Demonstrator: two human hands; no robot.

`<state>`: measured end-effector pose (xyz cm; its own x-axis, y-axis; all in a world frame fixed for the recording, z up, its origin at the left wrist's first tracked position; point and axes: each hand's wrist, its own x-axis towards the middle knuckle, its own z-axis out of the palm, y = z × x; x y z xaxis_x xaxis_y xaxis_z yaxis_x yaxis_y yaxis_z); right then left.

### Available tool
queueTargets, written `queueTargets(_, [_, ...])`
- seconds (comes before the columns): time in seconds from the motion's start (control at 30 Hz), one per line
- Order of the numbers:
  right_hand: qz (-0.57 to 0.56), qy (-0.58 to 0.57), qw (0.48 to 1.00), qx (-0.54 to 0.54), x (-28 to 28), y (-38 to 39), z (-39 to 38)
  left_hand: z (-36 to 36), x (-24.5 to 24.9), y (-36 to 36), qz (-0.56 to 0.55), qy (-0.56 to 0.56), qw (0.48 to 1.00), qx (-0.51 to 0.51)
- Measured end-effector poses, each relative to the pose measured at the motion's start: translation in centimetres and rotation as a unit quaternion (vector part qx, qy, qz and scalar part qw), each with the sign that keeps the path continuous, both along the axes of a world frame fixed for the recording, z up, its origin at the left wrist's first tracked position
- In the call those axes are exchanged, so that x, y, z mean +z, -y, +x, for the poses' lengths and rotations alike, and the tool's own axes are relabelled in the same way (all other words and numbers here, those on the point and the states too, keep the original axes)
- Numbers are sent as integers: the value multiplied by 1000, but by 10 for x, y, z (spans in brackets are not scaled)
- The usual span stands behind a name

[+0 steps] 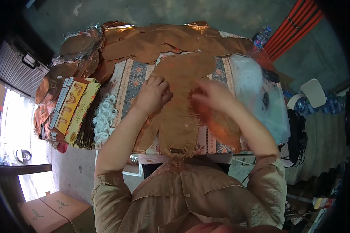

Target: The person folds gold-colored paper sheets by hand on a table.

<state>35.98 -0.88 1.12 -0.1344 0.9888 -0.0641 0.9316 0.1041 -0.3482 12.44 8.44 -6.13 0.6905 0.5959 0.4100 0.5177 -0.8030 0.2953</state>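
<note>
In the head view, a long, crinkled brown sheet (177,116) lies across the middle of the desk covered in patterned cloth (130,77), its long axis running from the far side to the near edge; the broad, rounded end points away and the narrower, gathered end points at the person's shirt (188,190). The left hand (154,93) rests on the sheet's left side, its grip loosely curled; whether it pinches anything cannot be told. The right hand (213,95) is motion-blurred over the other side, near a glossy orange-brown piece (221,126), so how far its grip is open, and any hold, cannot be told. At left, a yellow-and-orange printed packet (70,106) reads "FALL", set slantwise; the script on the yellow strip beside it is too small to read surely. The taped cardboard box (54,211) on the floor reads "Jana". Brown layers overlap behind the sheet, hiding their outlines, and the picture's corners fall into black.
</note>
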Motion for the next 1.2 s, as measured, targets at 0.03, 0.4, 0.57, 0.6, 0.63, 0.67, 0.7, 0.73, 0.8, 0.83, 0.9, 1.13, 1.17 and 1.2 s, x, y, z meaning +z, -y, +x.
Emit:
queueTargets(0.03, [51,26,998,8,-8,-19,19,0,0,1,1,1,1000,-2])
queueTargets(0.4, [130,343,928,-61,-59,-157,121,1,2,1,-2,17,1000,5])
queueTargets(0.57, [61,319,944,-50,-51,-168,127,2,5,2,-6,6,1000,10])
queueTargets(0.6, [60,319,945,-49,-48,-169,127,1,4,1,-9,7,1000,7])
queueTargets(0.63, [72,310,946,-64,-47,-169,128,1,4,1,-11,7,1000,8])
queueTargets(0.67, [83,300,947,-78,-48,-169,129,1,3,0,-13,5,1000,5])
queueTargets(0.7, [78,299,948,-76,-50,-171,133,1,3,0,-15,3,1000,2])
queueTargets(0.73, [125,270,949,-105,-52,-174,139,1,4,0,-20,1,1000,2])
queueTargets(0.8, [164,239,948,-133,-55,-177,144,0,6,1,-21,3,1000,0])
queueTargets(0.83, [190,189,949,-167,-52,-178,146,0,5,1,-25,1,1000,1])
queueTargets(0.9, [215,138,946,-200,-49,-177,148,0,5,0,-18,9,1000,0])
queueTargets(1.13, [66,-6,974,-218,-52,-193,178,2,1,1,-16,20,1000,8])
queueTargets(1.17, [48,-33,968,-246,-53,-198,181,2,1,0,-15,20,1000,8])
queueTargets(1.2, [50,-32,968,-244,-50,-198,179,2,1,0,-14,20,1000,9])
